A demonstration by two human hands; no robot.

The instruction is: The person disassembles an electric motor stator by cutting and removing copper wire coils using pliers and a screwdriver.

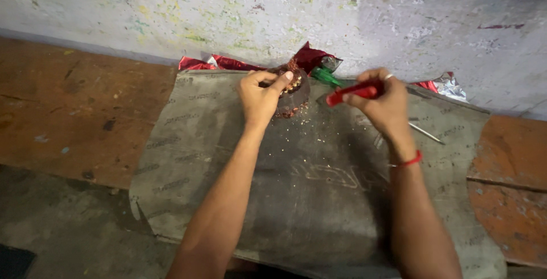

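Overhead, a paint-flecked whitish wall (342, 11) runs along the far edge, and below it lies a worn reddish-brown floor (74, 102) with a grey concrete strip nearer the camera. Spread over the floor is a large grey-green woven mat (319, 199), dusted with tiny glittering specks. Crumpled sheets of red and silver foil (310, 56) crowd the mat's far edge against the wall, with another silvery scrap (450, 85) off to the right. The left hand (259, 96) has its grip closed around a small dark round object covered in reddish glittery bits (293, 94), which sits at the far middle of the mat, just in front of the foil. The right hand (384, 105), with a ring and a red thread at the wrist, grips a red-handled tool (356, 92) pointing toward that object. A green piece (325, 76) lies between the two hands, and a thin metal rod (424, 132) rests on the mat just beside the right wrist.
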